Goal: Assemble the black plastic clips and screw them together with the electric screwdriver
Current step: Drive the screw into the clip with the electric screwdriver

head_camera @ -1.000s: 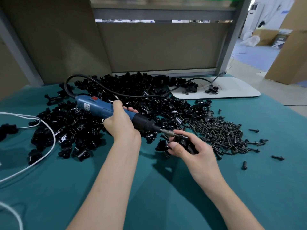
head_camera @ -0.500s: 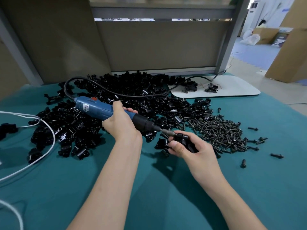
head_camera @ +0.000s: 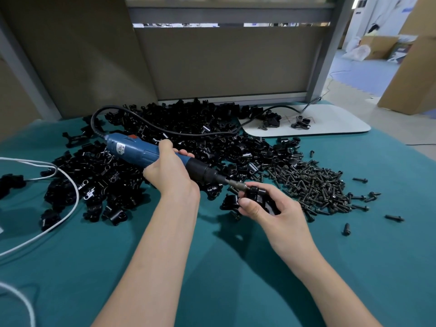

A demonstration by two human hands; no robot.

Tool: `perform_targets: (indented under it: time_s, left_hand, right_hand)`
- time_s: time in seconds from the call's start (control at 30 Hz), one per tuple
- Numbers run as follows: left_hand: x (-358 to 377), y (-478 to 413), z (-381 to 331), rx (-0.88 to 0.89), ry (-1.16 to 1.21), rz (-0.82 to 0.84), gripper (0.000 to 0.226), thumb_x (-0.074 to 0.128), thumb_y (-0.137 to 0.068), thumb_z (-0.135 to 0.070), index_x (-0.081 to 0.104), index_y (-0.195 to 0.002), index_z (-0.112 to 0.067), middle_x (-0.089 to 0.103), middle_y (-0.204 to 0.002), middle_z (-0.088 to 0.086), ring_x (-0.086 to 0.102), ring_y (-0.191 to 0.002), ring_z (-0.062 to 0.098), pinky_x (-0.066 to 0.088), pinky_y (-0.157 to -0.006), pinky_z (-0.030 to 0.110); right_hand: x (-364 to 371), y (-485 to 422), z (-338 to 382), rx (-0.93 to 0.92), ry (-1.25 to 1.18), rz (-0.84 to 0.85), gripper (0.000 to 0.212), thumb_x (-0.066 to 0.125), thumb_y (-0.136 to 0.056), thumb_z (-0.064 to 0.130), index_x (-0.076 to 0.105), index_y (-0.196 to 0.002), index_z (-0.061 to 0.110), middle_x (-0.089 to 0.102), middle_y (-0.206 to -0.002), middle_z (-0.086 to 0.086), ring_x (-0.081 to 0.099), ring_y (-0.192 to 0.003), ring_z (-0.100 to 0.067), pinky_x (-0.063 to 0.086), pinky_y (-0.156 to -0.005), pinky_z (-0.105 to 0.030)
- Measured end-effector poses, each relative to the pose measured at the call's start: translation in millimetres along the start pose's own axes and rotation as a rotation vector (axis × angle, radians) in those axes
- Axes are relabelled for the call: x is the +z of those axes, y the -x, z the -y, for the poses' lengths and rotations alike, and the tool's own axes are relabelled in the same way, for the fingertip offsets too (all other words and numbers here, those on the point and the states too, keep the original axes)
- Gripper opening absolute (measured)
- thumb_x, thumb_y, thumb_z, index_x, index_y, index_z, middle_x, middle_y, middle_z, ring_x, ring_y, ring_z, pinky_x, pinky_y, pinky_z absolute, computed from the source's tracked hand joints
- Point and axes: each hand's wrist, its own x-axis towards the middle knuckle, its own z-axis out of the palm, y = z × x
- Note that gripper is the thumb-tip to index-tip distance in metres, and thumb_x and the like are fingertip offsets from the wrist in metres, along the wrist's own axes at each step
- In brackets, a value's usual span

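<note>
My left hand (head_camera: 168,172) grips the blue electric screwdriver (head_camera: 132,151) around its middle, angled down to the right. Its metal bit (head_camera: 233,184) meets the top of a black plastic clip (head_camera: 259,197) that my right hand (head_camera: 276,208) holds, thumb in front and fingers curled behind it. The clip is partly hidden by my fingers. A big heap of loose black clips (head_camera: 179,138) lies behind both hands, and a pile of black screws (head_camera: 313,182) lies just right of my right hand.
The green tablecloth (head_camera: 212,267) covers the table. A white board (head_camera: 330,125) with two assembled clips sits at the back right. The screwdriver's black cable (head_camera: 165,131) loops over the heap. White cables (head_camera: 68,185) lie at the left. A few stray screws (head_camera: 394,217) lie at the right.
Both hands stay in the same pose with the bit on the clip; only the camera view shifts slightly.
</note>
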Motion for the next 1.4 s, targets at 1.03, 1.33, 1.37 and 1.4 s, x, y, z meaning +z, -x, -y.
perform_targets:
  time_s: [1.03,1.33,1.37,1.4]
  left_hand:
    - [-4.7,-15.3,-16.2,-0.246,-0.086,-0.024,0.019,0.062,-0.091,-0.001,0.051,-0.105,-0.006,0.054,-0.077,0.007,0.053,-0.056,0.014,0.051,-0.053,0.025]
    - [-2.5,-7.9,-4.1,-0.171,-0.041,-0.077,0.027,0.061,-0.088,0.001,0.049,-0.112,-0.007,0.054,-0.077,0.008,0.051,-0.050,0.014,0.050,-0.048,0.023]
    - [-2.8,-7.5,-2.7,-0.166,-0.041,-0.082,0.026,0.060,-0.088,0.001,0.049,-0.110,-0.007,0.054,-0.077,0.008,0.051,-0.050,0.014,0.049,-0.048,0.023]
    - [-3.0,-7.1,-1.6,-0.161,-0.048,-0.084,0.022,0.060,-0.088,0.002,0.049,-0.105,-0.008,0.054,-0.077,0.008,0.051,-0.050,0.014,0.049,-0.047,0.023]
  right_hand:
    - [7.3,12.2,7.0,-0.189,0.275,0.043,0.028,0.074,-0.081,0.054,0.058,-0.104,0.053,0.069,-0.094,0.022,0.048,-0.058,-0.004,0.038,-0.057,-0.009]
    - [7.9,9.6,6.0,-0.171,0.190,-0.041,0.029,0.077,-0.076,0.046,0.065,-0.101,0.051,0.070,-0.087,0.025,0.063,-0.076,0.004,0.044,-0.067,-0.004]
    - [7.0,9.3,5.6,-0.167,0.188,-0.047,0.028,0.078,-0.075,0.047,0.065,-0.100,0.051,0.070,-0.086,0.023,0.063,-0.075,0.004,0.044,-0.066,-0.004]
    - [6.1,9.0,5.3,-0.169,0.202,-0.048,0.027,0.078,-0.075,0.047,0.065,-0.099,0.051,0.070,-0.085,0.023,0.063,-0.074,0.003,0.044,-0.066,-0.005]
